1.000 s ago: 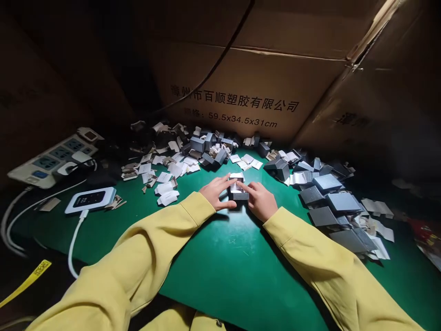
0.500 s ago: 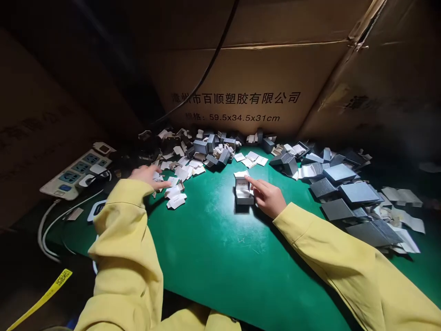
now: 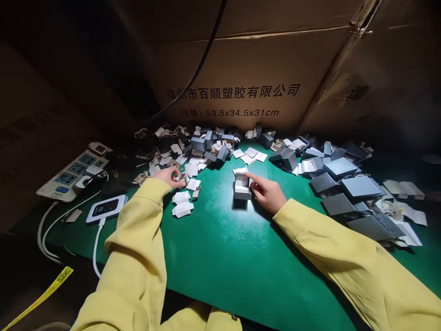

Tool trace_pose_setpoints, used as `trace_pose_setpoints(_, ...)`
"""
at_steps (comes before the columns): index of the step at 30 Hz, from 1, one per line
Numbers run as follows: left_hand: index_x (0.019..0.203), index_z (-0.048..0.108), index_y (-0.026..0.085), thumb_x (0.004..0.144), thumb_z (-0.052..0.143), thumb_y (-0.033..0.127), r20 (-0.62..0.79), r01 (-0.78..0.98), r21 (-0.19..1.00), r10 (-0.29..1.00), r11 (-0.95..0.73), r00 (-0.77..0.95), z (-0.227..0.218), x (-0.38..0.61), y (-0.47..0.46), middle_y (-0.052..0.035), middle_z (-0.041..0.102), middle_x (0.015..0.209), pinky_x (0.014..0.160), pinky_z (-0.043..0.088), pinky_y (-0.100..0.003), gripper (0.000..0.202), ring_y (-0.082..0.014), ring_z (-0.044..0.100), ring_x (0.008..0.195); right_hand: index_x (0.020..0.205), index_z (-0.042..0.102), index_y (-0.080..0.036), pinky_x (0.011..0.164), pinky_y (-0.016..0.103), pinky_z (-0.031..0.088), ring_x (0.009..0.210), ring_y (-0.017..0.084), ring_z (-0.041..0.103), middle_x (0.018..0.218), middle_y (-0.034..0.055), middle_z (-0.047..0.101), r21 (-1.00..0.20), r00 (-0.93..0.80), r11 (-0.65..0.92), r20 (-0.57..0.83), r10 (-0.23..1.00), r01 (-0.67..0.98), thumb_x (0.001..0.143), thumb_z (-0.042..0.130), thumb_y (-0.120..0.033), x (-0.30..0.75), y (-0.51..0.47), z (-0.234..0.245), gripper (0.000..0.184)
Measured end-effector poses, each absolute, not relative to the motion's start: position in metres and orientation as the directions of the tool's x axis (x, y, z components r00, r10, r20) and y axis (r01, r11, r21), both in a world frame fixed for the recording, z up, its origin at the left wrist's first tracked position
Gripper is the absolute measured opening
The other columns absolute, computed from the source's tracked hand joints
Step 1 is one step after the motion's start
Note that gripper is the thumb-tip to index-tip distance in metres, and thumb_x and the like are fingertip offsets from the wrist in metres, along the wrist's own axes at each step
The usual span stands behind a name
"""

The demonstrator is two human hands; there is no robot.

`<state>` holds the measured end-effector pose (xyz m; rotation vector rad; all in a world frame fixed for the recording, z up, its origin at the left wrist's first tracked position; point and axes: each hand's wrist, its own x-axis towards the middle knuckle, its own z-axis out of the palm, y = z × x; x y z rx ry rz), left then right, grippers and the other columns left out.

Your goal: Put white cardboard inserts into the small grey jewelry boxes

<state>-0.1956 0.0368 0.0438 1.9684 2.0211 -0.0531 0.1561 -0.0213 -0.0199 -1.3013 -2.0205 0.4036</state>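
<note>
A small grey box point(image 3: 242, 187) with a white lining stands open on the green mat point(image 3: 223, 257). My right hand point(image 3: 268, 193) rests against its right side, forefinger stretched over its top edge. My left hand point(image 3: 170, 176) is out to the left among loose white paper inserts point(image 3: 182, 204), fingers pinched on one small piece. Both arms wear yellow sleeves.
A heap of grey boxes and white inserts point(image 3: 210, 147) lies at the back. Flat grey lids point(image 3: 347, 193) pile up at the right. A power strip point(image 3: 74, 170), a white device point(image 3: 106, 208) with cable and large cardboard cartons point(image 3: 241, 69) stand around.
My left hand left the box and went to the left pile of inserts, where it now pinches a piece. My right hand stays at the box.
</note>
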Motion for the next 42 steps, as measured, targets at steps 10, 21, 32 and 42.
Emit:
trace_pose_setpoints(10, 0.127, 0.054, 0.018, 0.080, 0.055, 0.049, 0.172, 0.959, 0.276, 0.985, -0.067, 0.019, 0.027, -0.160, 0.041, -0.0153, 0.056, 0.125, 0.097, 0.041, -0.046, 0.057, -0.0333, 0.051, 0.116, 0.127, 0.057, -0.019, 0.066, 0.025, 0.045, 0.065, 0.014, 0.056, 0.081, 0.0027, 0.068, -0.607, -0.261, 0.426, 0.345, 0.902, 0.671, 0.082, 0.044, -0.015, 0.156, -0.020, -0.016, 0.047)
trace_pose_setpoints(21, 0.106, 0.065, 0.021, 0.073, 0.058, 0.023, 0.197, 0.822, 0.535, 0.975, -0.195, 0.103, 0.025, -0.140, 0.039, -0.0043, 0.068, 0.092, 0.080, 0.050, -0.034, 0.034, -0.0214, 0.063, 0.082, 0.128, 0.056, -0.019, 0.067, 0.025, 0.045, 0.066, 0.014, 0.057, 0.081, 0.0026, 0.068, -0.605, -0.276, 0.437, 0.344, 0.898, 0.666, 0.081, 0.044, -0.015, 0.156, -0.020, -0.016, 0.048)
trace_pose_setpoints(32, 0.101, 0.070, 0.015, 0.084, 0.049, 0.044, 0.205, 0.813, 0.550, 0.974, -0.193, 0.092, 0.055, -0.150, 0.061, -0.0112, 0.066, 0.106, 0.088, 0.047, -0.040, 0.039, -0.0238, 0.059, 0.094, 0.131, 0.053, -0.020, 0.070, 0.024, 0.046, 0.067, 0.015, 0.058, 0.080, 0.0017, 0.068, -0.611, -0.323, 0.451, 0.315, 0.892, 0.650, 0.081, 0.045, -0.014, 0.156, -0.017, -0.018, 0.051)
trace_pose_setpoints(42, 0.079, 0.068, 0.017, 0.074, 0.063, 0.036, 0.147, 0.884, -0.018, 0.873, -0.467, 0.465, 0.053, -0.059, 0.085, -0.0117, 0.065, 0.100, 0.093, 0.036, -0.048, 0.020, -0.0319, 0.054, 0.103, 0.134, 0.051, -0.022, 0.068, 0.025, 0.046, 0.067, 0.015, 0.058, 0.085, 0.0020, 0.070, -0.603, -0.338, 0.450, 0.297, 0.893, 0.659, 0.082, 0.045, -0.014, 0.155, -0.017, -0.017, 0.053)
